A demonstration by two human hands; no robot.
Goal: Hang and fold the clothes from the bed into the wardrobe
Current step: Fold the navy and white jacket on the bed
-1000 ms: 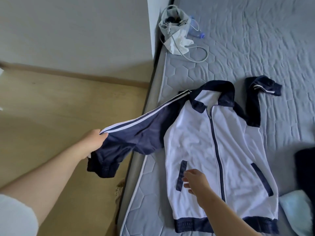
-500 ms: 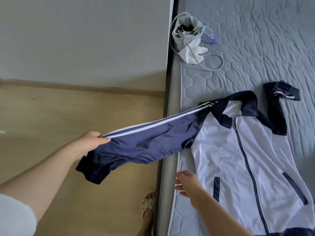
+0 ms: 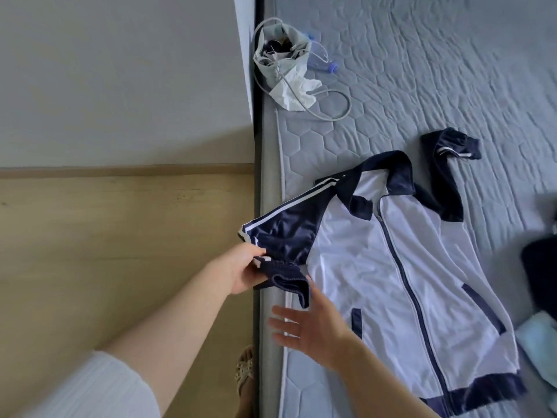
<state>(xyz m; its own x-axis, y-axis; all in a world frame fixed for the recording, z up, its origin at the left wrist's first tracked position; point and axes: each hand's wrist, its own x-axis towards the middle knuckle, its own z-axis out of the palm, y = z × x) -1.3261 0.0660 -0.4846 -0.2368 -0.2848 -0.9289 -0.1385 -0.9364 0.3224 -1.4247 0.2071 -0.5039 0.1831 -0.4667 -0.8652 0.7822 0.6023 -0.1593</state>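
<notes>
At bed (image 3: 422,70) edge: jacket sleeve (image 3: 286,230) now folded inward, left hand (image 3: 241,271) gripping cuff (image 3: 286,277), right hand (image 3: 310,327) spread, empty; fold started.

jacket (image 3: 388,267): white body, navy sleeves with white stripes
mattress (image 3: 437,70): grey, quilted hexagons
floor (image 3: 120,251): pale wood grain

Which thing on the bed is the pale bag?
Start at the grey mattress and follow its wall edge away from the jacket. The bag sits there, pale and crumpled, a looped cord trailing from it, unlike the clear bottle beside it.
</notes>
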